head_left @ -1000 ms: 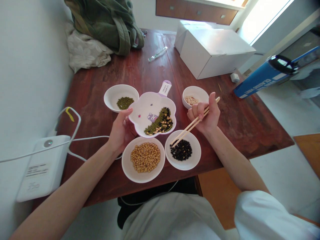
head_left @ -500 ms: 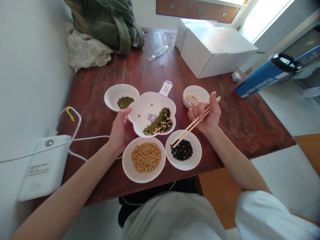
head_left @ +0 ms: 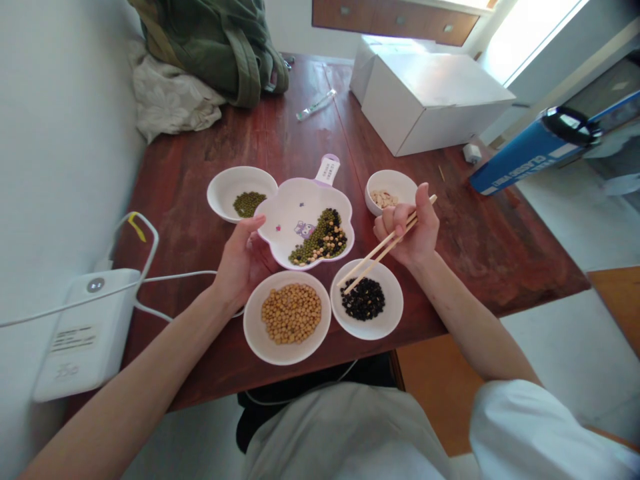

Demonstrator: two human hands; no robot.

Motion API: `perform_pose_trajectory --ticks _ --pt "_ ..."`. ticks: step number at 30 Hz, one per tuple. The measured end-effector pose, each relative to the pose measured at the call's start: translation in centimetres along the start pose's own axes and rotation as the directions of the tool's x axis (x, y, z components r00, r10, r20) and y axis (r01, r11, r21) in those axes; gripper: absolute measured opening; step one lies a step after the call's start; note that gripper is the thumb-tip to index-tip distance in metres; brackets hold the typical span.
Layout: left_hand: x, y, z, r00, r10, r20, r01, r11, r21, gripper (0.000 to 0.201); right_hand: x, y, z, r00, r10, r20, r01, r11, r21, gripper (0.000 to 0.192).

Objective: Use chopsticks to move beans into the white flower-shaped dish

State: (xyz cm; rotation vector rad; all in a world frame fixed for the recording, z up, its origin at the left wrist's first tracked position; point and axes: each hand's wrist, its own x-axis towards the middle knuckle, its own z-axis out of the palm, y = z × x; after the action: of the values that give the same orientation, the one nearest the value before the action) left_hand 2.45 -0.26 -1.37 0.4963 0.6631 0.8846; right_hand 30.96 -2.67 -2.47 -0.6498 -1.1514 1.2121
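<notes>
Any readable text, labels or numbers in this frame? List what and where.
None can be read.
Blue box: white lettering, too blurred.
Flower-shaped dish handle: small print, too small.
White device by the wall: grey label, unreadable.
Flower-shaped dish: cartoon pictures only, no words.

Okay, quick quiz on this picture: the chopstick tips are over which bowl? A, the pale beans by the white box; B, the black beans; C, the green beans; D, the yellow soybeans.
B: the right hand holds the chopsticks, whose tips reach over the bowl of black beans.
</notes>
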Motion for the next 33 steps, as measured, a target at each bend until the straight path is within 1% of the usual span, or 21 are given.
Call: perform_pose_trajectory --ticks 2,4,6,7,9,10,13,14,15,17,18,19,20,23,26,30,33 --pt "-0.1 0.2 0.1 0.999 0.004 0.036 -0.004 1.0 -0.004 0.049 0.0 0.1 0.1 1.0 -0.021 -0.004 0.021 0.999 -0.027 0.075" --pt "-0.2 0.4 0.2 0.998 0.028 0.051 -0.028 1.0 -0.009 0.048 -0.2 -0.1 0.3 0.997 -0.068 0.025 0.069 0.994 -0.081 0.075" --pt "-0.4 0.6 0.2 0.996 0.079 0.048 -0.079 0.997 -0.013 0.046 -0.5 -0.8 0.8 0.985 -0.145 0.09 0.158 0.976 -0.15 0.074" --pt "-0.4 0.6 0.2 0.993 0.111 0.045 -0.11 0.994 -0.012 0.046 -0.7 -1.3 1.1 0.971 -0.189 0.145 0.216 0.957 -0.196 0.074" --pt "-0.6 0.7 0.1 0.983 0.18 0.046 -0.18 0.984 -0.009 0.044 -1.3 -2.3 2.1 0.927 -0.252 0.278 0.33 0.9 -0.285 0.07" --pt "-0.7 0.8 0.1 0.975 0.214 0.051 -0.214 0.977 -0.012 0.044 -1.6 -2.8 2.7 0.902 -0.258 0.347 0.375 0.867 -0.329 0.068" --pt "-0.9 1.0 0.3 0.948 0.31 0.068 -0.308 0.951 -0.039 0.048 -2.4 -3.8 4.6 0.852 -0.207 0.48 0.429 0.802 -0.415 0.059" --pt "-1.0 1.1 0.4 0.94 0.334 0.068 -0.331 0.943 -0.041 0.05 -2.6 -3.9 5.2 0.826 -0.193 0.53 0.468 0.76 -0.452 0.057" --pt "-1.1 1.2 0.6 0.934 0.352 0.064 -0.35 0.936 -0.036 0.051 -2.6 -4.0 5.7 0.788 -0.179 0.589 0.523 0.698 -0.488 0.056" --pt "-1.4 1.3 0.9 0.928 0.37 0.038 -0.369 0.929 -0.019 0.053 -2.7 -4.2 6.7 0.703 -0.152 0.695 0.641 0.559 -0.526 0.053" --pt "-1.5 1.4 1.0 0.931 0.366 0.022 -0.365 0.931 -0.015 0.052 -2.7 -4.3 7.1 0.667 -0.146 0.73 0.685 0.507 -0.524 0.052" --pt "-1.6 1.5 1.1 0.934 0.356 0.007 -0.356 0.934 -0.015 0.052 -2.7 -4.4 7.4 0.647 -0.15 0.747 0.708 0.481 -0.517 0.051" --pt "-1.7 1.6 1.1 0.939 0.345 -0.003 -0.345 0.939 -0.015 0.051 -2.6 -4.5 7.7 0.638 -0.161 0.753 0.721 0.467 -0.511 0.05" --pt "-1.7 1.8 0.9 0.949 0.315 -0.009 -0.315 0.949 -0.001 0.052 -2.6 -4.5 7.8 0.636 -0.195 0.746 0.736 0.443 -0.512 0.051" --pt "-1.5 1.9 0.6 0.946 0.324 -0.021 -0.324 0.946 0.008 0.053 -2.4 -3.9 7.1 0.656 -0.217 0.723 0.73 0.423 -0.536 0.049" --pt "-1.2 2.0 0.8 0.917 0.399 -0.002 -0.399 0.916 0.047 0.054 -2.0 -2.9 5.2 0.681 -0.268 0.681 0.72 0.414 -0.557 0.044" --pt "-1.0 1.9 1.1 0.903 0.429 0.025 -0.43 0.901 0.058 0.05 -1.7 -2.3 3.9 0.704 -0.315 0.636 0.707 0.396 -0.586 0.043"
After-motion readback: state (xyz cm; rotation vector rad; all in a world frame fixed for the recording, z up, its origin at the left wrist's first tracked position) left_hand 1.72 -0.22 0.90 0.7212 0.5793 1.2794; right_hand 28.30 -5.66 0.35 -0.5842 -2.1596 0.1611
